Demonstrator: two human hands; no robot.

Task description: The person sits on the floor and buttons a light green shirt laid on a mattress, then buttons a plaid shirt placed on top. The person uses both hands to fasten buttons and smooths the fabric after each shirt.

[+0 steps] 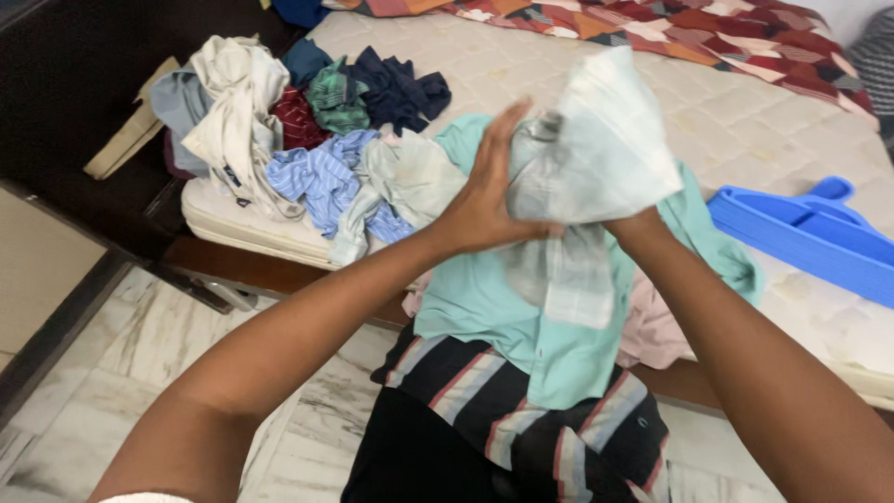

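Note:
My left hand (489, 191) grips the left side of a pale grey checked cloth (596, 158), raised above the bed edge. My right hand (633, 226) is mostly hidden behind that cloth and holds it from below on the right. Under my hands a mint-green shirt (484, 298) hangs over the edge of the mattress (745, 121), with a pink garment (652, 331) beside it. A black shirt with grey and red stripes (503, 391) hangs lower, toward the floor.
A heap of clothes (298, 140) lies on the mattress's left corner. A stack of blue hangers (810, 233) rests at the right. A patterned red quilt (708, 28) covers the far side. Marble floor (112, 373) lies below, dark furniture (65, 84) at left.

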